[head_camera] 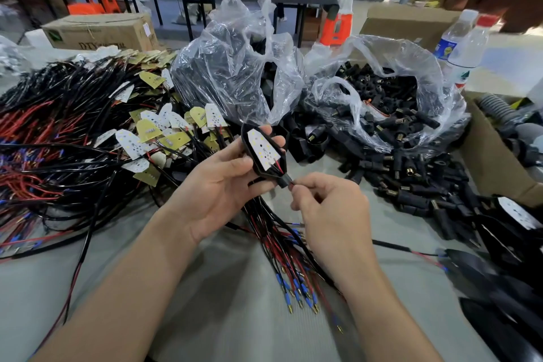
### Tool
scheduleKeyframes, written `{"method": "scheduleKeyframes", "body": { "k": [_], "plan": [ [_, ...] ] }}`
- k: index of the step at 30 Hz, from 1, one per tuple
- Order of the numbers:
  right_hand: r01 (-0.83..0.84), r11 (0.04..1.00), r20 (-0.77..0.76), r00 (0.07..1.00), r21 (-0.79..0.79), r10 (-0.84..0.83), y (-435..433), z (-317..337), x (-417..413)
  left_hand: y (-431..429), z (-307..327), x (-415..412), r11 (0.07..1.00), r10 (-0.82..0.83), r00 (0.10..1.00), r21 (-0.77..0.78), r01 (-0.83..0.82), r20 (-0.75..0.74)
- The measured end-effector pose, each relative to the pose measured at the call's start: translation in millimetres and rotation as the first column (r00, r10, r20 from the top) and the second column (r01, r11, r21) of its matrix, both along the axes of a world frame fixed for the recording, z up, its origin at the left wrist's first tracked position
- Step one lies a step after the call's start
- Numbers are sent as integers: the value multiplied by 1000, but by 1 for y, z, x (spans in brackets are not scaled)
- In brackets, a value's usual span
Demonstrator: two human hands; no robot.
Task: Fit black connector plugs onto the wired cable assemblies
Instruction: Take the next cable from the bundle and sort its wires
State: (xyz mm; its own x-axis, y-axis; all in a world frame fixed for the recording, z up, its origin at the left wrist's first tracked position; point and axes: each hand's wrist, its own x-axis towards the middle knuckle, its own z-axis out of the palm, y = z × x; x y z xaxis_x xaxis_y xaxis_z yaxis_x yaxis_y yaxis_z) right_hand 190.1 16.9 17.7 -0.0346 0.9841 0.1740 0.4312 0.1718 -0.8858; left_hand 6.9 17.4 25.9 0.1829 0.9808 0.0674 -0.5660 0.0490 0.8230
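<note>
Over the middle of the table, the left hand has its grip clamped around a black connector plug with a white LED board lying in its open shell. The right hand has its grip pinched on the lead just where it leaves the plug's neck. This looks like the seating step; next, a steady pull on the lead should draw the board home.
</note>
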Motion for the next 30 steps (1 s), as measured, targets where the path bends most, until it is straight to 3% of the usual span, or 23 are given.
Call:
{"method": "scheduleKeyframes", "body": {
  "k": [5,10,14,17,21,25,27,30],
  "plan": [
    [68,997,3,998,34,-69,1,-1,-1,-3,3,-1,999,-16,999,-41,14,-52],
    [48,998,6,999,37,-48,-2,1,3,0,11,-2,990,109,958,-54,-127,-265],
    [42,989,339,937,142,-88,-4,6,8,-1,22,-6,978,192,940,-26,-208,-283],
    [141,988,484,862,56,-151,-3,9,9,-1,26,-8,972,207,942,-53,-228,-263],
    [162,973,320,924,167,-209,-2,7,10,-2,30,-15,974,171,910,-77,-215,-377],
    [69,965,127,986,255,-104,-2,5,7,-2,29,-17,953,236,853,-60,-296,-466],
    [30,970,45,998,240,-41,-1,4,6,-1,28,-10,952,253,880,-59,-300,-401],
    [10,983,-226,974,183,32,2,8,8,0,24,13,935,313,931,-112,-336,-185]
  ]
}}
